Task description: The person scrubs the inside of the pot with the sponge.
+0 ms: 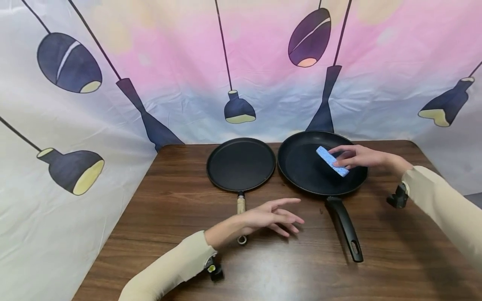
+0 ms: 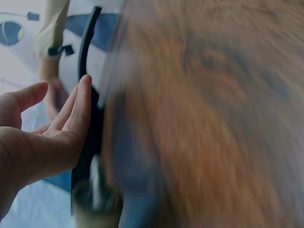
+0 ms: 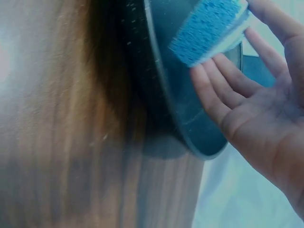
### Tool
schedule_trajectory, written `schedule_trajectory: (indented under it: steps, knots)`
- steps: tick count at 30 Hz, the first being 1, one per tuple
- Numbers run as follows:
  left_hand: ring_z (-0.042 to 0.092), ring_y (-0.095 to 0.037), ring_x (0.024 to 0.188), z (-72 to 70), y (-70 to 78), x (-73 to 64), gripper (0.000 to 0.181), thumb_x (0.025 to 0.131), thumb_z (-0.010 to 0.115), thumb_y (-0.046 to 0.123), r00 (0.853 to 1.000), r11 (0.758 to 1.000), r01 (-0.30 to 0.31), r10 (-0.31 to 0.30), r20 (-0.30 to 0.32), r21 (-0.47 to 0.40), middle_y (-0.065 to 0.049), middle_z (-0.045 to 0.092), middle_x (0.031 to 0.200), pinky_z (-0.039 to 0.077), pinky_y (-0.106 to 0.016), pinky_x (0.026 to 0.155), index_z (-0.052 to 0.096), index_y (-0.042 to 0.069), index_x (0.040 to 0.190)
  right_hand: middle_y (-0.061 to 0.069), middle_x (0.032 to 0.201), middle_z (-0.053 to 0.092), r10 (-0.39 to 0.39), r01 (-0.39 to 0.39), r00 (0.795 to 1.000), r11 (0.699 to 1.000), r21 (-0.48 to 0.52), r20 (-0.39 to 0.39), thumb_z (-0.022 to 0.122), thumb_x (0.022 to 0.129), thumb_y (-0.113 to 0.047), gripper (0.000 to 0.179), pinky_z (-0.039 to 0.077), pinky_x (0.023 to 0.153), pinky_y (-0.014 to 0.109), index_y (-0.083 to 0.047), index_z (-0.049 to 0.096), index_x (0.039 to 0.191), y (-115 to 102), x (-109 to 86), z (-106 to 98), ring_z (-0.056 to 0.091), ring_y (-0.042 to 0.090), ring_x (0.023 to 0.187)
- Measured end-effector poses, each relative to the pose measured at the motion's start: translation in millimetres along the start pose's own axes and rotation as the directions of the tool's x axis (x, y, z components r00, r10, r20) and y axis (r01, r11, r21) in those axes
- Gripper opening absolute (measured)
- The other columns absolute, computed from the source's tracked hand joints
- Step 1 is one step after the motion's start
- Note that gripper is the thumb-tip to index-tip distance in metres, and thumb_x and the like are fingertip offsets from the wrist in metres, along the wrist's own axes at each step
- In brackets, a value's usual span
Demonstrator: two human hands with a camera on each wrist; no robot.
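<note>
My right hand point(image 1: 359, 156) pinches a blue sponge point(image 1: 331, 161) between thumb and fingers, over the large black frying pan point(image 1: 301, 171) on the right. The right wrist view shows the sponge point(image 3: 206, 33) tilted, its speckled blue face outward, with fingertips along its lower edge. My left hand point(image 1: 269, 217) hovers over the table with fingers spread and nothing in them. It lies between the pan's black handle point(image 1: 345, 230) and the pale handle point(image 1: 241, 205) of a flat black griddle pan point(image 1: 241, 164), partly hiding that pale handle. In the left wrist view the left hand point(image 2: 57, 128) has straight fingers.
Both pans sit side by side at the back of the brown wooden table point(image 1: 169, 234), handles toward me. Behind the table hangs a cloth backdrop point(image 1: 188, 62) printed with lamps. Small black cameras are strapped at both wrists.
</note>
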State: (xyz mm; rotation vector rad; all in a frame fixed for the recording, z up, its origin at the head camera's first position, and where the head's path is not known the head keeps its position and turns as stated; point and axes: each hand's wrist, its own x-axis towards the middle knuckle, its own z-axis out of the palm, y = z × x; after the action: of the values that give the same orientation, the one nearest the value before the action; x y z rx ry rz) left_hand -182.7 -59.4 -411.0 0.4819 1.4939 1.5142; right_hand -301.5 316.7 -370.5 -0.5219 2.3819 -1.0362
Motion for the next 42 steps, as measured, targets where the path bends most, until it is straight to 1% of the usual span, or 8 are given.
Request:
schedule_trajectory:
  steps: [11, 15, 20, 22, 28, 31, 35, 42]
  knots:
    - [0.064, -0.032, 0.127, -38.9, -2.2, -41.5, 0.061, 0.107, 0.055, 0.016, 0.99, 0.991, -0.06, 0.075, -0.122, 0.119, -0.016, 0.061, 0.144, 0.058, -0.042, 0.103, 0.028, 0.021, 0.162, 0.03, 0.15, 0.047, 0.019, -0.035, 0.964, 0.998, -0.054, -0.267, 0.066, 0.101, -0.03, 0.061, 0.052, 0.087, 0.022, -0.009, 0.043, 0.153, 6, -17.1, 2, 0.048, 0.041, 0.135]
    - [0.06, -0.037, 0.13, -50.6, -2.3, -51.4, 0.057, 0.108, 0.052, 0.016, 0.981, 0.978, -0.112, 0.137, -0.138, 0.176, -0.019, 0.059, 0.145, 0.056, -0.045, 0.105, 0.03, 0.014, 0.161, 0.031, 0.149, 0.045, 0.046, -0.061, 0.932, 0.998, -0.032, -0.358, 0.067, 0.1, -0.032, 0.065, 0.046, 0.08, 0.012, -0.009, 0.041, 0.155, 11, -18.4, 1, 0.051, 0.034, 0.128]
    - [0.056, -0.047, 0.129, -69.9, -1.5, -66.4, 0.053, 0.108, 0.052, 0.014, 0.959, 0.934, -0.189, 0.242, -0.147, 0.304, -0.027, 0.057, 0.143, 0.056, -0.051, 0.104, 0.034, 0.006, 0.157, 0.037, 0.154, 0.034, 0.056, -0.069, 0.892, 0.998, -0.011, -0.449, 0.068, 0.099, -0.034, 0.071, 0.046, 0.104, 0.05, -0.005, 0.036, 0.156, 18, -24.7, 4, 0.041, 0.047, 0.134]
    - [0.056, -0.051, 0.127, -78.2, 0.0, -71.5, 0.053, 0.108, 0.053, 0.012, 0.947, 0.908, -0.215, 0.284, -0.152, 0.359, -0.031, 0.057, 0.141, 0.057, -0.052, 0.102, 0.035, 0.004, 0.156, 0.039, 0.156, 0.029, 0.061, -0.067, 0.875, 0.998, 0.003, -0.48, 0.068, 0.099, -0.033, 0.072, 0.037, 0.107, 0.067, -0.003, 0.036, 0.155, 19, -28.1, 4, 0.035, 0.053, 0.138]
    - [0.059, -0.052, 0.123, -97.0, 4.1, -88.9, 0.053, 0.107, 0.053, 0.007, 0.912, 0.854, -0.207, 0.345, -0.223, 0.478, -0.036, 0.057, 0.137, 0.057, -0.059, 0.096, 0.034, 0.003, 0.156, 0.044, 0.153, 0.03, 0.071, -0.093, 0.828, 0.996, -0.011, -0.556, 0.068, 0.099, -0.035, 0.072, 0.041, 0.1, 0.069, 0.0, 0.037, 0.153, 26, -39.3, 2, 0.034, 0.06, 0.137]
    - [0.061, -0.05, 0.12, -104.1, 3.5, -97.5, 0.054, 0.106, 0.054, 0.006, 0.878, 0.826, -0.173, 0.376, -0.295, 0.536, -0.034, 0.059, 0.136, 0.058, -0.059, 0.093, 0.035, 0.003, 0.156, 0.046, 0.148, 0.034, 0.068, -0.115, 0.808, 0.992, -0.043, -0.585, 0.069, 0.098, -0.035, 0.072, 0.053, 0.085, 0.044, 0.002, 0.039, 0.152, 32, -43.7, 0, 0.039, 0.061, 0.131]
    - [0.061, -0.048, 0.122, -113.5, 2.0, -105.6, 0.056, 0.105, 0.057, 0.007, 0.831, 0.795, -0.13, 0.413, -0.373, 0.592, -0.032, 0.06, 0.137, 0.059, -0.055, 0.093, 0.036, 0.004, 0.156, 0.047, 0.144, 0.036, 0.077, -0.148, 0.788, 0.987, -0.066, -0.611, 0.069, 0.098, -0.035, 0.071, 0.04, 0.067, 0.017, 0.004, 0.04, 0.15, 40, -50.1, -5, 0.042, 0.061, 0.126]
    - [0.058, -0.039, 0.131, -126.2, 2.8, -112.8, 0.058, 0.104, 0.06, 0.014, 0.773, 0.793, -0.053, 0.418, -0.478, 0.607, -0.027, 0.06, 0.14, 0.053, -0.021, 0.097, 0.036, 0.009, 0.157, 0.05, 0.143, 0.034, 0.117, -0.213, 0.773, 0.974, -0.081, -0.624, 0.066, 0.099, -0.038, 0.07, 0.047, 0.09, 0.065, 0.004, 0.04, 0.149, 47, -58.3, -11, 0.04, 0.065, 0.127]
